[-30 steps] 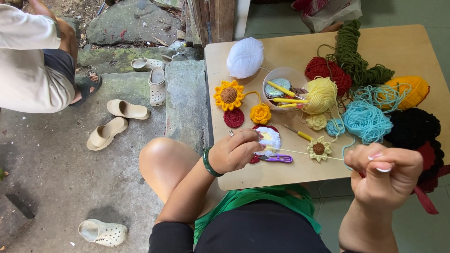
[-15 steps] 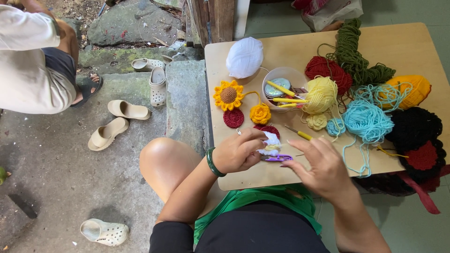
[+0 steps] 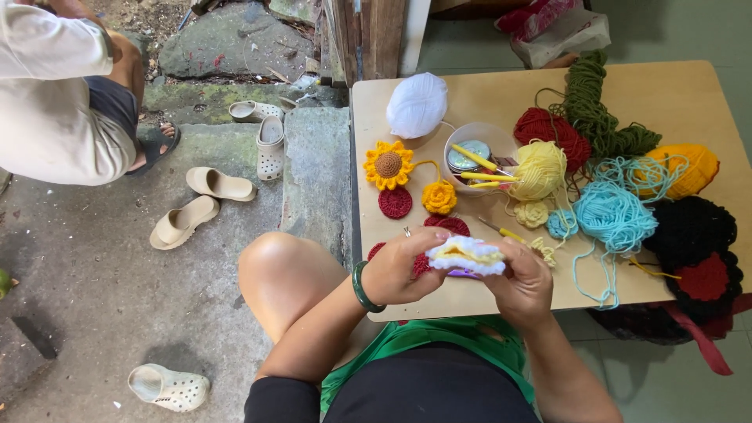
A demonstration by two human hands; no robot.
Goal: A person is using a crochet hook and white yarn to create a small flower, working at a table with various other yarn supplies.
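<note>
Left hand [image 3: 403, 270] and right hand [image 3: 523, 283] both grip small white-and-yellow crocheted flower piece [image 3: 468, 255] above near edge of light wooden tabletop [image 3: 486, 94], beside pale blue yarn tangle [image 3: 613, 215]

Daylit concrete floor [image 3: 86, 305], stone slabs [image 3: 235, 39], low wooden table [image 3: 674, 94].

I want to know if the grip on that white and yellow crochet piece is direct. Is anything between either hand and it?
Nothing visible. The left hand and right hand both hold the white and yellow crochet piece directly with bare fingers, above the table's near edge.
</note>
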